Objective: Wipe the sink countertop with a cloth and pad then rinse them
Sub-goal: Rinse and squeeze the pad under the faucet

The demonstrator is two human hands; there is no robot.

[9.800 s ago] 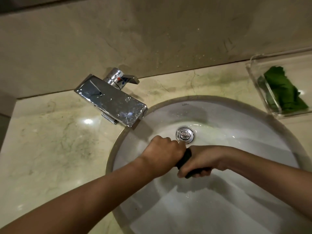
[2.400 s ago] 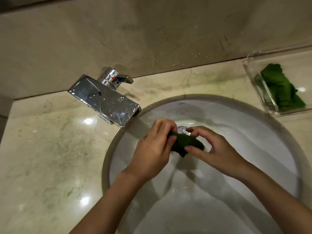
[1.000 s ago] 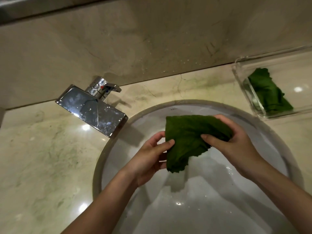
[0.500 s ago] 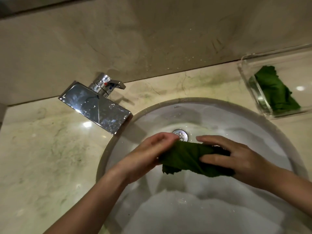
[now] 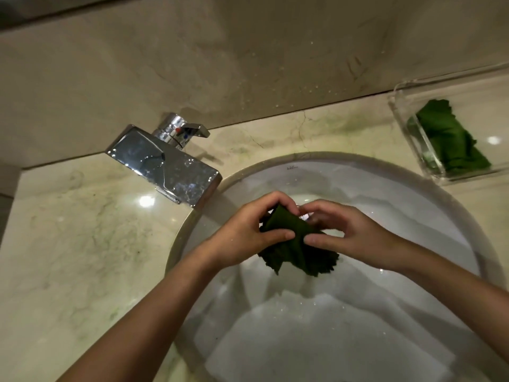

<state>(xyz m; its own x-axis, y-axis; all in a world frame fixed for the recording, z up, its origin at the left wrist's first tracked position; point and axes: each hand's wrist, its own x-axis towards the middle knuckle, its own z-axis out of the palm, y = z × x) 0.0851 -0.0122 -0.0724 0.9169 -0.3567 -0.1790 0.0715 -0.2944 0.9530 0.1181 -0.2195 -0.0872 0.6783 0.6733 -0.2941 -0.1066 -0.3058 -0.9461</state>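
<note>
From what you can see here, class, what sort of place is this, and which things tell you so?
Most likely a bathroom washstand: a round white undermount sink, a chrome single-lever faucet and a polished marble countertop with matching backsplash.

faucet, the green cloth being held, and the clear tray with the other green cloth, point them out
faucet [image 5: 165,164], head view, on the flat chrome spout top.
green cloth [image 5: 296,245], head view, on the fold between the two hands.
clear tray [image 5: 407,133], head view, on its left transparent wall.

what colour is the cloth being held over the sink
Dark green cloth, seen in the head view, the only one.
</note>
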